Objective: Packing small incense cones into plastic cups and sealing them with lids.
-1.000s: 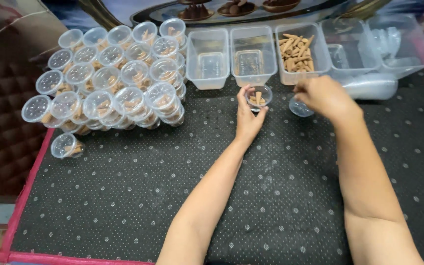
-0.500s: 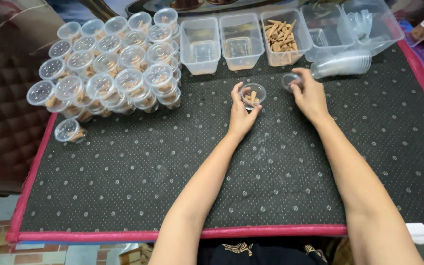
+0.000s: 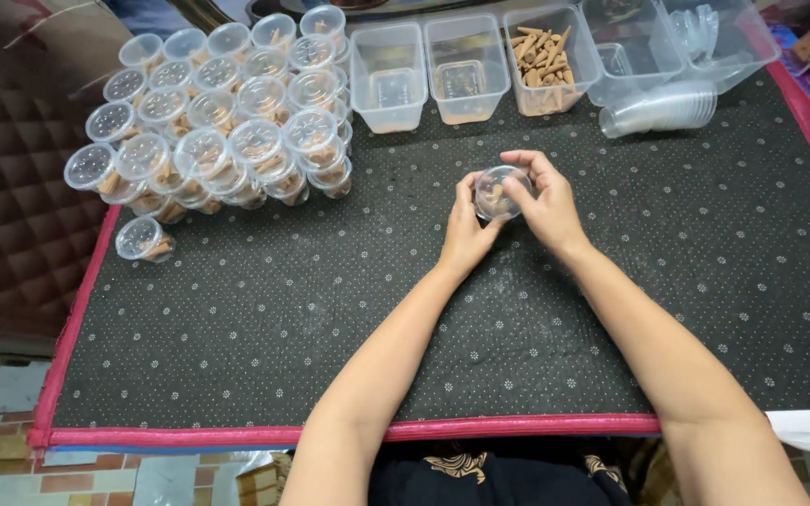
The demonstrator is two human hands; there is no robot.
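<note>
fingers [image 3: 517, 192] now press lid | small cup [image 3: 497, 195] held by both hands, earlier apart

Bare forearms, dark gold-patterned garment [image 3: 480, 473]

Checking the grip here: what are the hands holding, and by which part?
Both hands, left hand and right hand, hold one small clear plastic lidded cup by its rim.

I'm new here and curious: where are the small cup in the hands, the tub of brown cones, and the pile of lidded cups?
small cup [image 3: 496, 193], head view, clear lid
tub of brown cones [image 3: 549, 58], head view, cones inside
pile of lidded cups [image 3: 227, 131], head view, middle lid
</note>
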